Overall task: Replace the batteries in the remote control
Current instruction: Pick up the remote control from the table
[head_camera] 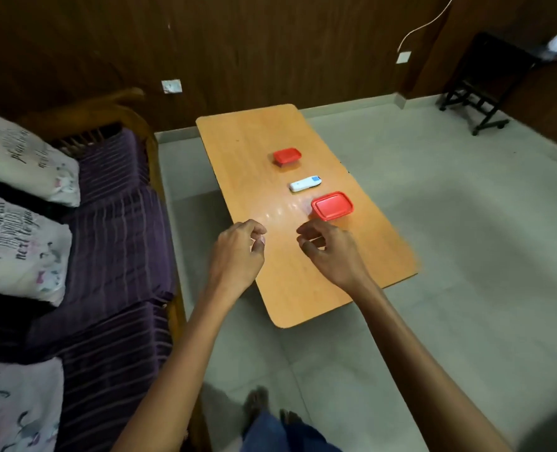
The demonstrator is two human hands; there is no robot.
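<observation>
The white remote control (304, 184) lies flat on the wooden bench (254, 135), right of its centre line and between two red-lidded containers. The far container (286, 155) sits apart from the remote. The near container (332, 206) is just beside it and closer to the bench's right edge.

Both hands are over the near half of the bench. The left hand (238, 252) and right hand (332, 252) have loosely curled fingers that hold nothing. The right hand is just short of the near container. The frame is slightly blurred, so I cannot tell whether any fingertip touches the wood.

The bench's far end and near end carry bare wood. A purple sofa (114, 223) runs near the left edge, and open tiled floor (450, 239) lies to the right.
</observation>
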